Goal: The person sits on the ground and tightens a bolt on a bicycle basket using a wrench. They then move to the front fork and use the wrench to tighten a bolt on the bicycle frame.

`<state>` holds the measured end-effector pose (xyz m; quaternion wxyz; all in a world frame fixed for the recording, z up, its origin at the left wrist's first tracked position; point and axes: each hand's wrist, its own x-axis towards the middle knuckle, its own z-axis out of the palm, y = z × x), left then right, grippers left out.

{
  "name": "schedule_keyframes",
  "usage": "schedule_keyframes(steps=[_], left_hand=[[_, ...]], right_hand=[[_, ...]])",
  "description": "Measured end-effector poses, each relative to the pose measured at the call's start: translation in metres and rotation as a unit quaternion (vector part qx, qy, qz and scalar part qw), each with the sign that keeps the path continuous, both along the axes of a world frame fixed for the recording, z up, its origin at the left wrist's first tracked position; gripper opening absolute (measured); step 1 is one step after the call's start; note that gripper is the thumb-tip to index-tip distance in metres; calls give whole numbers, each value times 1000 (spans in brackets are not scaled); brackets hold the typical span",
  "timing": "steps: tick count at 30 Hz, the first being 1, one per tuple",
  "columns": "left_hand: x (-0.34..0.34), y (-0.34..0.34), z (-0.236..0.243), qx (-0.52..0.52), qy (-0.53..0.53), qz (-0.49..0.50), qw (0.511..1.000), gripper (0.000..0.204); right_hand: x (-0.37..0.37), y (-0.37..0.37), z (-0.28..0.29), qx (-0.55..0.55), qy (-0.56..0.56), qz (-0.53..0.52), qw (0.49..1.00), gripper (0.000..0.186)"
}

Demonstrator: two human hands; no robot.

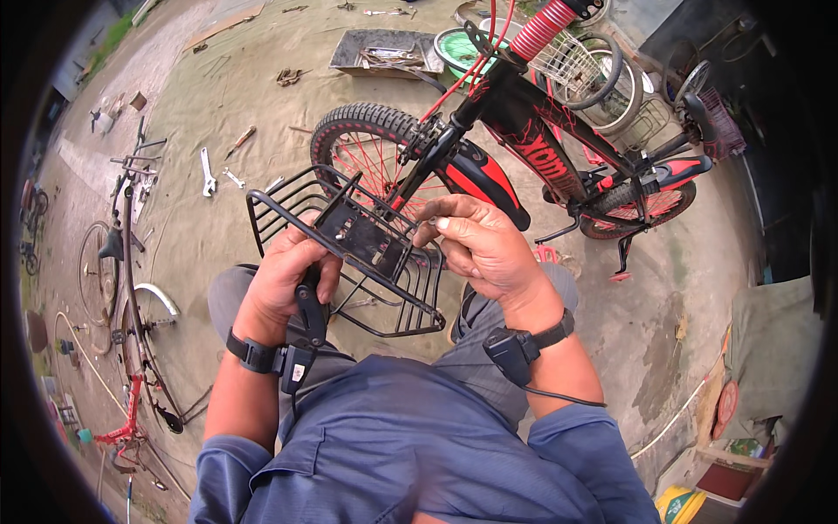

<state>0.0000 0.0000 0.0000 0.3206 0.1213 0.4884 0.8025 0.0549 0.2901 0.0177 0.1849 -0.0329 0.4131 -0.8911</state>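
A black wire bicycle basket (360, 237) with a flat plate in its middle sits tilted between my knees. My left hand (295, 269) is closed on the basket's near left rim, thumb on top. My right hand (491, 249) hovers by the basket's right side, thumb and fingers pinched together. A tiny greyish bit shows at those fingertips, too small to name. Just beyond the basket stands a black and red bicycle (511, 106); its front wheel (371, 113) is partly hidden by the basket.
On the ground cloth to the left lie a wrench (208, 172), a smaller wrench (233, 178) and a screwdriver (241, 141). A grey tool tray (349, 54) and a green basin (454, 59) stand at the back. Bicycle parts, including a red frame (127, 419), lie far left.
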Motion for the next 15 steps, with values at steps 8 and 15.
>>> schedule_keyframes(steps=[8,15], left_hand=[[10,9,-1,-12,-29,-9,999,13],[16,12,-3,-13,-32,-31,999,15]], right_hand=[[7,-32,6,166,77,-27,983,20],[10,-40,9,265,149,-25,952,27]])
